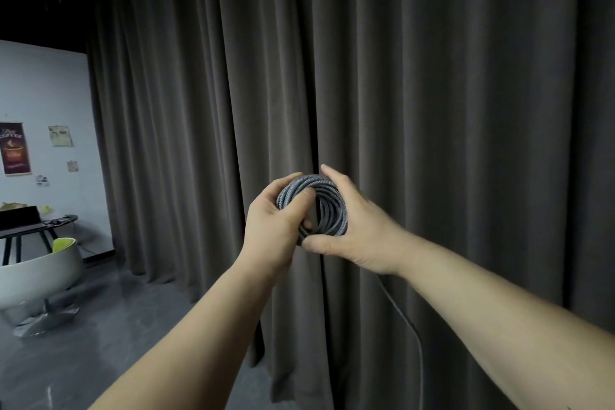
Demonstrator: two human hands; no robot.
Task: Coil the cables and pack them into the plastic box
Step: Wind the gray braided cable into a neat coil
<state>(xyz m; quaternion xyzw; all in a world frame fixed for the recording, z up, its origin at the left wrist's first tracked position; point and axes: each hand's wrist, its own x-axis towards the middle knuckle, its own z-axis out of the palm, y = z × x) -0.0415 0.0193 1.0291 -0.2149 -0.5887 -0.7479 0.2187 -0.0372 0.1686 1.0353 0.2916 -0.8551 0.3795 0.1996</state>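
Observation:
A grey braided cable coil hangs in the air in front of me, wound into a tight ring of several loops. My left hand grips the coil's left side, thumb across the front strands. My right hand holds the right side, fingers curled behind it and thumb under the bottom. A loose tail of the cable drops from below my right wrist toward the bottom of the view. No plastic box is in view.
A dark grey curtain fills the space right behind my hands. At the far left stand a white tub chair and a dark table against a white wall with posters. The floor is dark and glossy.

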